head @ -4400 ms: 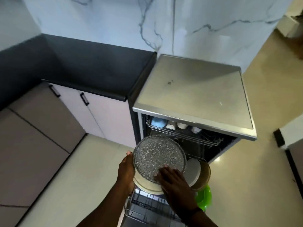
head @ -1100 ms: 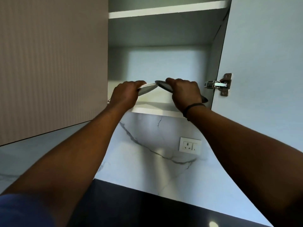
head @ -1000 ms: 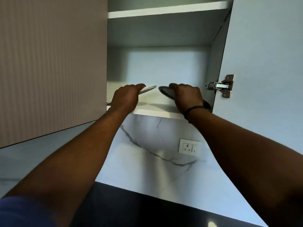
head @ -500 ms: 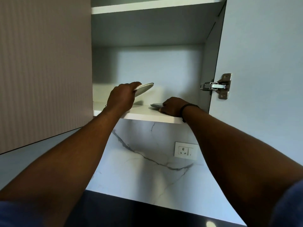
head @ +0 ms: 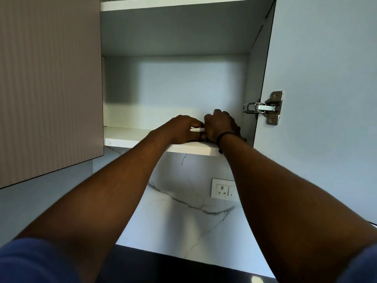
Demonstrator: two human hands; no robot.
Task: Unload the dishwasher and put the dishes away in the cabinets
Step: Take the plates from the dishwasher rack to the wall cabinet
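Item: our left hand (head: 181, 129) pinched a white plate (head: 196, 129) on the lower shelf (head: 126, 135); our right hand (head: 221, 125), at its 3 o'clock, grip undeterminable.

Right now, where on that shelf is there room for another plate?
The left part of the shelf is bare, from the cabinet's left wall to the left hand. The right end is crowded: both hands, the right hand and the plates sit by the hinge.

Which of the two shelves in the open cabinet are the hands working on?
The lower shelf: both hands, left hand and right hand, rest there. The upper shelf is untouched.
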